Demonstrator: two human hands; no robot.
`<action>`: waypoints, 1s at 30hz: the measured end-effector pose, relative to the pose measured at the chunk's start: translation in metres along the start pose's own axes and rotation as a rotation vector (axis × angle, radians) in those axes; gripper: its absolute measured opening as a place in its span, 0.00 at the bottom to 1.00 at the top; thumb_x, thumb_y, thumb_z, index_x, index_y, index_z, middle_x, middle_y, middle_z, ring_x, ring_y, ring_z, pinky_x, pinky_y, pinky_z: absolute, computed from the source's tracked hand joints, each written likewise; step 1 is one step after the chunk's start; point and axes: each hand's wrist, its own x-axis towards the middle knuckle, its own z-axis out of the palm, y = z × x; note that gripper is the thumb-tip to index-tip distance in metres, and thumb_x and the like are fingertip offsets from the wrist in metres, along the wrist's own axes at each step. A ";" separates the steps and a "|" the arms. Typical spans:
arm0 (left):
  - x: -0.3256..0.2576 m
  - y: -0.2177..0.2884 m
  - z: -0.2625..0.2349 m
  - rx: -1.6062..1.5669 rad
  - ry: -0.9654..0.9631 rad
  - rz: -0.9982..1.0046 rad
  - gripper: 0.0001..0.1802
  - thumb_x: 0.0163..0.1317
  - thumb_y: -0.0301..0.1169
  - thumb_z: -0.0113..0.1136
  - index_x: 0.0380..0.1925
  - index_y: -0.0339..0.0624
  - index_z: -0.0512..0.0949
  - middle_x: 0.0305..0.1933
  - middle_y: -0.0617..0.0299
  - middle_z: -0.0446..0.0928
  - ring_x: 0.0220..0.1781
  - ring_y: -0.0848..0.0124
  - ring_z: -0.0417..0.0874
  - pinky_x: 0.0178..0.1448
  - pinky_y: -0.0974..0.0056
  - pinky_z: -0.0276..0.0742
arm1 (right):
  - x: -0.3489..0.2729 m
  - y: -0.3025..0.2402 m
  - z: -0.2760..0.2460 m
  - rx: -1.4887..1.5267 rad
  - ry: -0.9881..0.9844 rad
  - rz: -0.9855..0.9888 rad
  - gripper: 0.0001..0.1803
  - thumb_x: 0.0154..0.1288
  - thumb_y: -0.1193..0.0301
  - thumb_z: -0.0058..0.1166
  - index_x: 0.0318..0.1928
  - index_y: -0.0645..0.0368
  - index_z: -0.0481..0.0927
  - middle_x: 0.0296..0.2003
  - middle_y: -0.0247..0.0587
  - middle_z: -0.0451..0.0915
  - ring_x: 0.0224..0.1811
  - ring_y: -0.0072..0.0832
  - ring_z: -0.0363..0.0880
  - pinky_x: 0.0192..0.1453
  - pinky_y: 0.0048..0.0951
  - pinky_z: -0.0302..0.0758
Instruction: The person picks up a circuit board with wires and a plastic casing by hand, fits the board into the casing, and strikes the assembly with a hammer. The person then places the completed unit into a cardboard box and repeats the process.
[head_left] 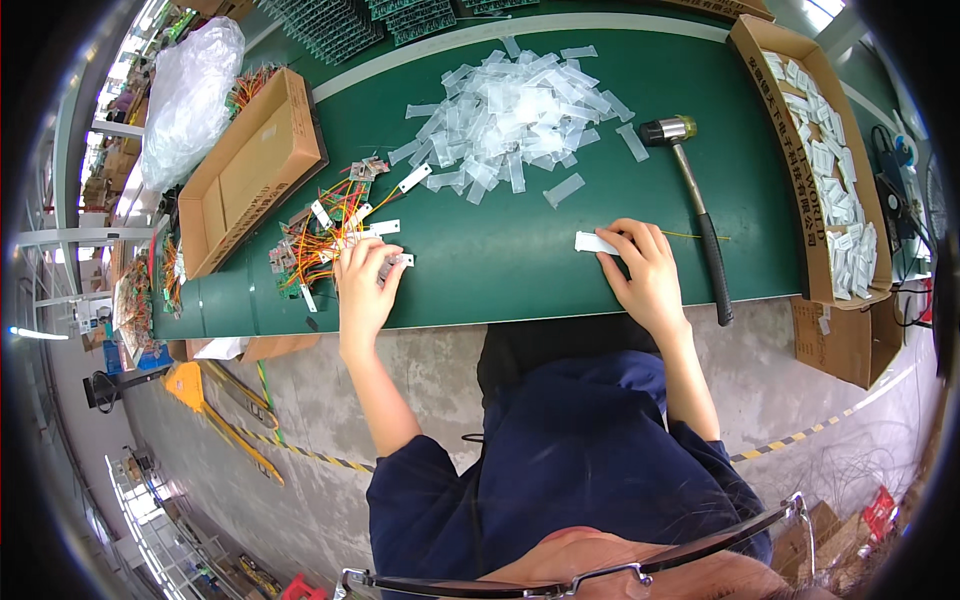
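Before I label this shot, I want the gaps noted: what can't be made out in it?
Head view throughout:
Part of the white piece: covered by the right hand holding it.
What lies under the left hand: hidden by that hand.
Single paths in the orange wires: tangled, too fine.
Lower translucent strips: buried under upper ones.
Green stacks: cut off by the top edge.

The counter (480, 270) has a smooth, faintly glossy top. The strips (520, 115) look thin, translucent plastic; the block (592, 243) smooth white plastic; the wires (318, 246) plastic-coated. The hammer shaft (689, 178) is shiny metal, its handle (714, 268) matt black. The left box (268, 193) is matt cardboard, the bag (194, 95) crinkled glossy film, the shirt (590, 440) matt cloth.
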 end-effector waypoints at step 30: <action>0.124 -0.033 0.003 0.088 0.273 0.049 0.16 0.57 0.38 0.66 0.42 0.43 0.83 0.43 0.60 0.80 0.45 0.60 0.78 0.51 0.59 0.73 | 0.000 0.000 0.000 0.018 0.012 -0.008 0.14 0.56 0.75 0.62 0.45 0.58 0.81 0.43 0.35 0.76 0.46 0.36 0.74 0.51 0.37 0.72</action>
